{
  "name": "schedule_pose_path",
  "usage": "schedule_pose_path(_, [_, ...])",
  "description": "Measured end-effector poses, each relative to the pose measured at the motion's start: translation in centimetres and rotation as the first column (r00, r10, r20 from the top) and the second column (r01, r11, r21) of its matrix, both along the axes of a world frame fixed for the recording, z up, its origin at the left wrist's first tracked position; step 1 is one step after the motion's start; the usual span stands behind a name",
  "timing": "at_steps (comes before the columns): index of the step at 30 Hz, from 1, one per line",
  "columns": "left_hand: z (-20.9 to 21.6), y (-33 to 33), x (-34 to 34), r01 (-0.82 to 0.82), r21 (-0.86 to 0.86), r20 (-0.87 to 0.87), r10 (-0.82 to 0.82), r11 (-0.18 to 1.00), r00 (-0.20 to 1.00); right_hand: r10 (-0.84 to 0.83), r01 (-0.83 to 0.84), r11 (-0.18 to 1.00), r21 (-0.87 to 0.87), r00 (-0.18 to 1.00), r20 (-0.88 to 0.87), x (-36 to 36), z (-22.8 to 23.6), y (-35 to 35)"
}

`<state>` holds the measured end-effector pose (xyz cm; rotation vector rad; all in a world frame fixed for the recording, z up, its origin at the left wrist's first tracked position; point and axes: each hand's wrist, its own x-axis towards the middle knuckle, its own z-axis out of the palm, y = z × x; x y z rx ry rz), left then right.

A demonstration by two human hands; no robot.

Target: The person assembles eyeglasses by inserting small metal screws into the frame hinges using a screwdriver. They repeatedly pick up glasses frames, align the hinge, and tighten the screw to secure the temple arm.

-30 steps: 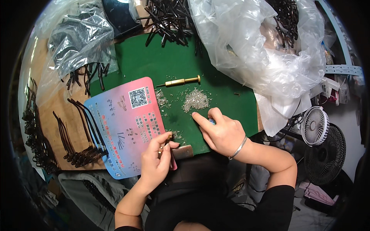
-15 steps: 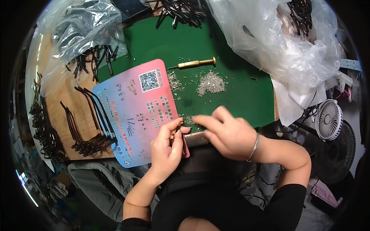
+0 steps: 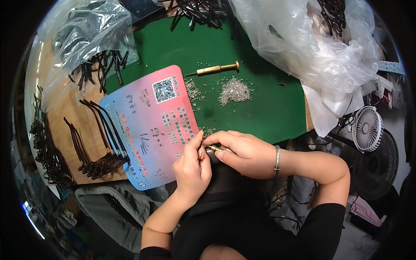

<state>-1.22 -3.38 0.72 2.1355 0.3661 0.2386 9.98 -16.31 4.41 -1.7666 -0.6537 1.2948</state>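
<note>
My left hand (image 3: 192, 169), just past the lower right edge of the pink-and-blue printed mat (image 3: 149, 117), pinches a small brown-and-gold piece (image 3: 200, 157), mostly covered by the fingers. My right hand (image 3: 245, 154) has its fingers closed around a slim brass-coloured screwdriver (image 3: 213, 147); its thin tip points at the piece in my left hand, and whether they touch cannot be seen. Beyond my hands, a heap of tiny silver screws (image 3: 234, 91) lies on the green mat (image 3: 273, 104). A brass-handled screwdriver (image 3: 216, 68) rests behind them.
Dark slender eyeglass temples (image 3: 102, 160) lie fanned out at the left, with more (image 3: 39, 143) along the table edge. Clear plastic bags (image 3: 93, 30) with dark parts stand back left, and a big one (image 3: 303, 52) back right. A white fan (image 3: 367, 129) is at the right.
My right hand has moved from the small metal pieces on the mat to my left hand, with the screwdriver now showing in its fingers. The left hand still pinches its piece.
</note>
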Motion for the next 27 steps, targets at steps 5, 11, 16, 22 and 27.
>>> schedule_pose_path(5, [0.0, 0.3, 0.3, 0.022, 0.009, 0.044, -0.022, 1.000, 0.999, 0.081, -0.074, 0.993, -0.090, 0.994, 0.070, 0.1, 0.4, 0.3])
schedule_pose_path(11, [0.1, 0.6, 0.5, 0.040, -0.017, 0.035, -0.040, 0.999, 0.999, 0.136, -0.113, 0.988, -0.103, 0.956, 0.260, -0.5, 1.0, 0.5])
schedule_pose_path(16, [0.5, 1.0, 0.7, 0.058, -0.046, -0.004, -0.058, 0.997, 0.998, 0.181, -0.147, 0.983, -0.109, 0.865, 0.468, -1.0, 1.3, 0.4])
schedule_pose_path(22, [1.5, 2.2, 0.8, -0.103, -0.482, -0.168, 0.023, 0.870, 0.986, 0.154, -0.089, 0.986, -0.138, 0.785, 0.599, -0.4, 2.3, -1.8])
schedule_pose_path(27, [-0.9, 4.1, 2.3, -0.005, -0.413, 0.181, 0.087, 0.911, 0.980, 0.010, -0.009, 1.000, -0.005, 0.681, 0.732, 0.9, -0.8, -2.4])
